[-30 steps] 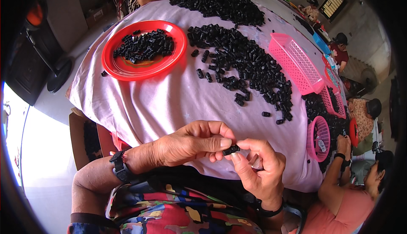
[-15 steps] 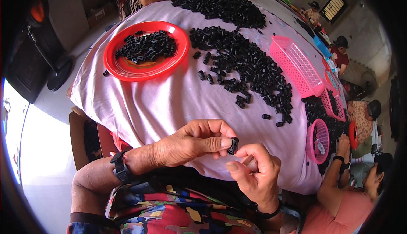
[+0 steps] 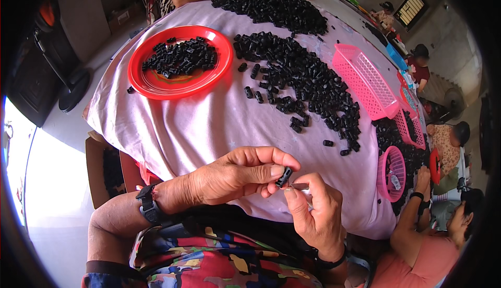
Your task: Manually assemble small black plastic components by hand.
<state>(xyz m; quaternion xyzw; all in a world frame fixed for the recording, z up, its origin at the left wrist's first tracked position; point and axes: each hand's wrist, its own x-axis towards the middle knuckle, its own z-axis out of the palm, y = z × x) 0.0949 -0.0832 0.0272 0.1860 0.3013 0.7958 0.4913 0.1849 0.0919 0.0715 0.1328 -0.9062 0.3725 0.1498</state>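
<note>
My left hand (image 3: pixel 240 175) pinches a small black plastic part (image 3: pixel 283 177) between thumb and fingers, above the near edge of the cloth. The part is short and ribbed, held tilted. Close beside it, my right hand (image 3: pixel 318 212) is closed on a small thin blade-like tool (image 3: pixel 300 186); its tip points at the part's lower end, and most of it is hidden in the fingers. Beyond my hands lies a heap of like black parts (image 3: pixel 313 84). A red plate (image 3: pixel 136 79) at the left bears more small black pieces.
A light pink cloth (image 3: pixel 209 126) covers the table. Another black heap (image 3: pixel 271 8) lies farther off. Pink baskets (image 3: pixel 365 81) stand at the right, with a round pink basket (image 3: pixel 383 175) nearer. A co-worker (image 3: pixel 422 251) sits close at my right. A cardboard box (image 3: pixel 96 173) stands left, below the table.
My left hand has tilted the black part, so more of its length shows. My right hand has come closer, bringing the tool's tip up to the part.
</note>
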